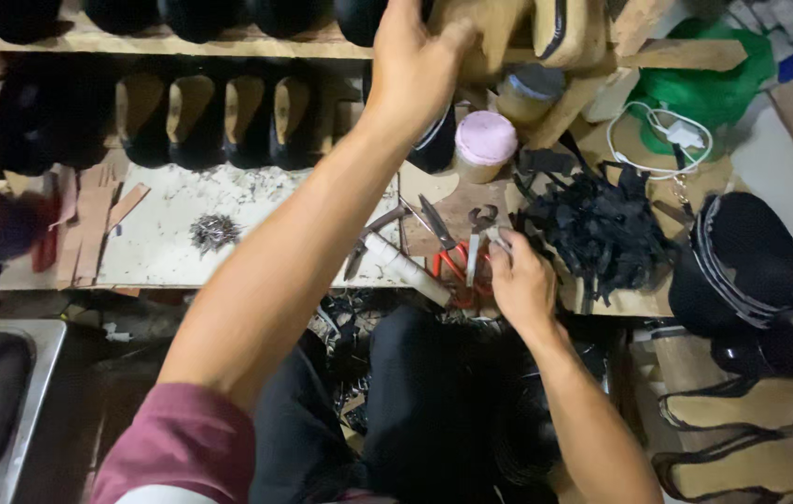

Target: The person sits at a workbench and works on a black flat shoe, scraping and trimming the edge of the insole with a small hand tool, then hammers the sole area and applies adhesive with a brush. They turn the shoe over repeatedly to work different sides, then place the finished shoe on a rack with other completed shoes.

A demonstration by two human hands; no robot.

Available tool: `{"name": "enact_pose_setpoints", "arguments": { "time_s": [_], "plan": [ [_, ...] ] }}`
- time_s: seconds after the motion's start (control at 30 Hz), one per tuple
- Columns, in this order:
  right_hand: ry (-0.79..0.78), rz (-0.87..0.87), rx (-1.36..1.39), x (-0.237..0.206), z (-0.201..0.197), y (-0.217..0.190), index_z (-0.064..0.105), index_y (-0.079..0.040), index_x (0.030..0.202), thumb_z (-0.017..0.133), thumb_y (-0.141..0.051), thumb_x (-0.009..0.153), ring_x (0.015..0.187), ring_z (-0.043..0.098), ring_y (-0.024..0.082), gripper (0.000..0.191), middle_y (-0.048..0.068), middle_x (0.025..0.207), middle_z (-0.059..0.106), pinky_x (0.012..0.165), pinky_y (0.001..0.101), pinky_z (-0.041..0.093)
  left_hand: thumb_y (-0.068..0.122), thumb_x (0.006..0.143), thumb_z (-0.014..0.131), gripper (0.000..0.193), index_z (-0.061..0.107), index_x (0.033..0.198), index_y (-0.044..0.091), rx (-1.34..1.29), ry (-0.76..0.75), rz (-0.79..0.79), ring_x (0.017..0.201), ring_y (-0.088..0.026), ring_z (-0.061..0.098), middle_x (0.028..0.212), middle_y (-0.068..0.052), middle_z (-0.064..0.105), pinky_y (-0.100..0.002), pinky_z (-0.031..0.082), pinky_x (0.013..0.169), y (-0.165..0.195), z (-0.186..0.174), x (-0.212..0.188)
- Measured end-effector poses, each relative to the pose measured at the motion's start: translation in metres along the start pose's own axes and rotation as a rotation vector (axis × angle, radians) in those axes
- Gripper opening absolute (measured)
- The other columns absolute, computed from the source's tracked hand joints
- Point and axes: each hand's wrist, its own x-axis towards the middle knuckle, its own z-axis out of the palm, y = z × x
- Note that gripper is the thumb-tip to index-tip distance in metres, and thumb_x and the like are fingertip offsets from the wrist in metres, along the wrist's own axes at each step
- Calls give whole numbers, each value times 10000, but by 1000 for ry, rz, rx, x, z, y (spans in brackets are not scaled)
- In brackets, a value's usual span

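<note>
My left hand reaches up to the wooden shelf and grips a tan shoe sole piece at the top edge of the view. My right hand rests on the workbench at the front edge, fingers curled around the handle of metal pincers. Red-handled scissors and a white-handled tool lie just left of that hand. A heap of black scraps sits right of it.
Black shoes with tan insoles stand in a row under the shelf. A pile of small nails lies on the bench. A pink-lidded jar, a white cable, a green bag and black uppers are at right.
</note>
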Motion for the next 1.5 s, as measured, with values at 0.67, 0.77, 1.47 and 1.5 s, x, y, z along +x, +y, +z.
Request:
{"name": "enact_pose_setpoints", "arguments": {
  "time_s": [0.67,0.77,1.47,1.5],
  "plan": [
    [-770,249,933,-101,84,-188,639,-5,1290,665,-207,950,1044,671,118,397,55,1175,729,942,305,538,140,1021,630,567,369,1519,64,340,128,-179,1583,-404,330,1694,-244,258,-494,330,1275,100,-212,-377],
    [-847,76,588,-84,98,-231,684,-15,1230,730,-217,882,908,721,134,405,86,1049,781,820,308,590,215,1036,572,600,316,1555,56,240,230,-313,1553,-394,352,1684,-240,250,-495,371,1240,102,-252,-408],
    [-733,-1036,537,-216,414,-624,617,-44,1118,725,-279,963,564,701,258,301,124,765,730,452,395,522,216,803,737,263,746,1022,72,940,9,-316,1209,-287,598,1152,-80,712,-475,407,1093,106,-333,-471],
    [-662,-1054,581,-221,420,-632,624,-51,1095,756,-277,960,573,693,270,295,122,750,732,466,398,508,223,783,741,260,747,999,79,939,28,-297,1200,-296,601,1125,-82,714,-484,402,1096,108,-335,-473]
  ]
}}
